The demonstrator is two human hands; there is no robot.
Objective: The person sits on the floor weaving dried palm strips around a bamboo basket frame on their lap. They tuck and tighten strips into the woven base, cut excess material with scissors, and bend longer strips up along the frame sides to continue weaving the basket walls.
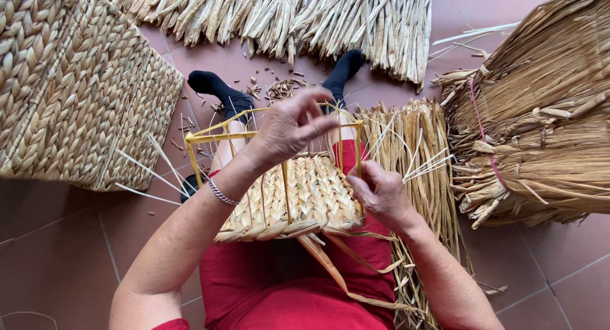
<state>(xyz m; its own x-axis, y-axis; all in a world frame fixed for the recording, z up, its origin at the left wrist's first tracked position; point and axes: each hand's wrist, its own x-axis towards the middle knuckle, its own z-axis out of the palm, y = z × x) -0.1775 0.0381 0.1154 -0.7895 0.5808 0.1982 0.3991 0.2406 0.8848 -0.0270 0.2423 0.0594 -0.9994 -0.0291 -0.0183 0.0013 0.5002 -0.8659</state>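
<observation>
The grip of the left hand (289, 128) is a pinch, fingertips drawn together on a thin strand above the half-woven basket (298, 200), which rests on the person's lap over a yellow wire frame (210, 136). The right hand (381, 193) clasps the basket's right edge and an upright wire. Pulled too hard, the dry strand could snap or drag the woven rows out of line; a slack right hand might let the frame tip toward the loose reeds (419, 158) on the floor.
</observation>
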